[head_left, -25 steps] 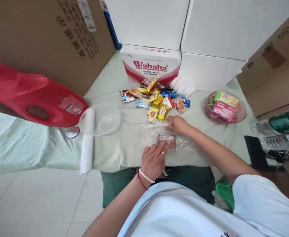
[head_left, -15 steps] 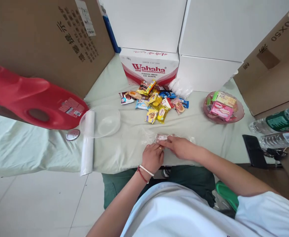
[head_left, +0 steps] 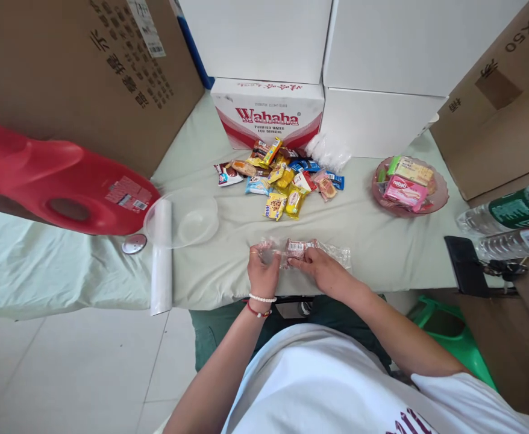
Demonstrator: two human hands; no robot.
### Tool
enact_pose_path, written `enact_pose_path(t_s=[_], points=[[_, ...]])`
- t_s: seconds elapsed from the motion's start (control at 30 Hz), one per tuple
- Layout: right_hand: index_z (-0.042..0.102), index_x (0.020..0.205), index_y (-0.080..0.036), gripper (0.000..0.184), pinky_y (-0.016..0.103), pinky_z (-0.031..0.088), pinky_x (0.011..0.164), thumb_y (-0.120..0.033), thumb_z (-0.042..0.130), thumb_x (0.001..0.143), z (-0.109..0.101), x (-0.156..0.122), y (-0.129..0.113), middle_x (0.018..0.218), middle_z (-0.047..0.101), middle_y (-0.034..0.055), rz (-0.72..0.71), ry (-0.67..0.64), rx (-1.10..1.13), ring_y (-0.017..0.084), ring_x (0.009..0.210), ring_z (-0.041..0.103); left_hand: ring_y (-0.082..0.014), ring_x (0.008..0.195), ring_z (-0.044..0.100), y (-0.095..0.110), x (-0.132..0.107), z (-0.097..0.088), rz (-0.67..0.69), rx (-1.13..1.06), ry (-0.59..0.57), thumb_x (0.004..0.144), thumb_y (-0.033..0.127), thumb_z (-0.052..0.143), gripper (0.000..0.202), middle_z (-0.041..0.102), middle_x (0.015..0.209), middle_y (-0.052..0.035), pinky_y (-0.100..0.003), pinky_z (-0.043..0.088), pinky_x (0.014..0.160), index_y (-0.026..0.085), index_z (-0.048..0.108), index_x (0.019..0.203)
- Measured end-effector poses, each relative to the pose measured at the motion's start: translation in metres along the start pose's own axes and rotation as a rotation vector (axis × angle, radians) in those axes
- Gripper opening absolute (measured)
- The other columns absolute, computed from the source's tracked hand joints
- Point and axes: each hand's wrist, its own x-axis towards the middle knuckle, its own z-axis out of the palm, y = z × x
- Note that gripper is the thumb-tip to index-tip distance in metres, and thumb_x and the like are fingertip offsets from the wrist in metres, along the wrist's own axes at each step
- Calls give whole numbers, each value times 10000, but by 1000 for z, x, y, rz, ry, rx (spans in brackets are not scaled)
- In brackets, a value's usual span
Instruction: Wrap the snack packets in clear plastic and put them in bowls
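Note:
My left hand [head_left: 263, 274] pinches the left end of a clear plastic bag [head_left: 339, 253] between thumb and fingers, above the cloth-covered table. A small reddish-brown wrapped snack [head_left: 299, 246] with a white label lies at the middle of the plastic. Whether it is inside the bag or on top, I cannot tell. My right hand [head_left: 330, 274] is on the snack's right and near side, fingers closed against it, the index finger stretched along its lower edge. Behind my hands lies a loose pile of wrapped snacks [head_left: 282, 178] in yellow, blue, brown and pink.
A clear plastic bowl [head_left: 205, 226] overlaps a white roll [head_left: 161, 283] at left, near a red jug [head_left: 61, 187]. A pink glass bowl [head_left: 379, 202] of snacks stands at right, by bottles [head_left: 513, 214] and a phone [head_left: 466, 265]. A Wahaha box [head_left: 269, 114] is behind.
My left hand has moved left and slightly up, from beside my right hand to the plastic's left end. The snack is less covered, and the plastic spreads wider.

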Motion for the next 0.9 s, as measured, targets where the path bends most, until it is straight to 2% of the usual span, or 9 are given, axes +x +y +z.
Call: enact_pose_path(t_s=[0.1,0.2,0.3,0.37,0.47,0.57,0.7,0.8,0.9], points=[[652,1387,-264,434,478,432,1089,-130,475,1014,1,-3,0,1209,614,107,-96,11,-70,253,1137,552,-195,968,724,24,-17,14,52,-141,-134,946,390,607,204,733,1025,-63,-363,590,894,219,578,1055],[666,1335,-195,406,534,407,1142,-125,546,954,-6,-14,5,1324,594,152,-168,43,-16,288,1255,528,-218,1122,708,38,-31,20,315,-10,-373,994,323,547,273,733,1201,-103,-391,570,987,221,582,1244],[698,1266,-225,319,462,497,1065,-225,587,968,-21,-31,16,1294,640,132,-205,20,117,266,1209,589,-245,1251,660,34,-35,21,585,204,-443,1013,245,472,402,705,1317,-149,-453,515,1095,182,522,1407],[694,1270,-248,305,441,504,1058,-263,542,1005,-30,-40,26,1272,661,114,-102,167,104,251,1187,606,-251,1369,585,27,-37,21,716,336,-470,996,188,460,487,650,1426,-162,-479,443,1179,163,470,1482],[668,1308,-192,374,511,458,1094,-302,625,953,-35,-49,40,1382,591,177,234,434,-126,328,1273,530,-259,1485,467,21,-40,22,804,519,-510,952,143,486,581,547,1557,-144,-496,340,1258,151,443,1531],[710,1148,-172,255,463,491,1007,-245,636,914,-37,-48,44,1322,614,178,375,344,-209,322,1183,566,-252,1511,431,20,-44,23,823,600,-511,932,137,499,599,517,1586,-139,-479,312,1278,118,461,1530],[685,1046,-208,188,308,500,837,-181,512,978,-41,-21,21,1000,679,67,256,290,-28,200,901,629,-243,1525,414,13,-49,25,842,604,-512,933,125,495,581,525,1579,-142,-483,327,1281,125,502,1514],[680,1055,-204,186,285,484,845,-169,508,995,-38,17,-8,1023,674,72,144,179,-40,194,945,641,-292,1516,431,1,-53,29,818,549,-486,917,95,499,521,618,1469,-182,-571,355,1262,135,601,1426],[676,1087,-182,217,307,473,790,-184,468,1026,-26,47,-32,1062,657,109,165,24,-181,206,876,637,-365,1537,382,-6,-54,26,750,463,-475,872,62,510,553,612,1454,-220,-690,362,1222,129,607,1413]])
